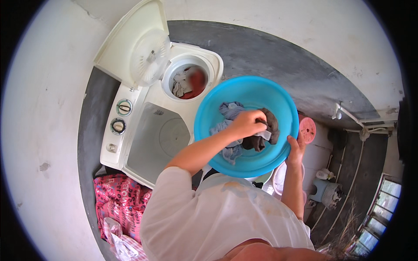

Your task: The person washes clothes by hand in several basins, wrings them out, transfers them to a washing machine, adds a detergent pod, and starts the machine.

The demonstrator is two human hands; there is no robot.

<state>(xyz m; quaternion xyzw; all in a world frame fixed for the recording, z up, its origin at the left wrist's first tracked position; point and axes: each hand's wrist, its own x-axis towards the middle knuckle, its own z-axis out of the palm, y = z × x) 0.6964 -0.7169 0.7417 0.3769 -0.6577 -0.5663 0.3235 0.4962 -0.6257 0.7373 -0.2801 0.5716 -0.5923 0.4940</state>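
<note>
One washing machine (175,105) to the left of left hand (248,125), partly covered; blue basin (285,104) beneath, rim clamped by right hand (297,148), fingers half hidden; inside, bluish clothes (232,153) partly obscured by left hand; dark garment (273,125) pinched there, folds indistinct.

From afar I see a blue basin (248,92), gripped at its right by the right hand (297,148) — inside, the left hand (248,125) pinches dark cloth (273,124). Left of the basin, a washing machine (183,108) stands open.
</note>
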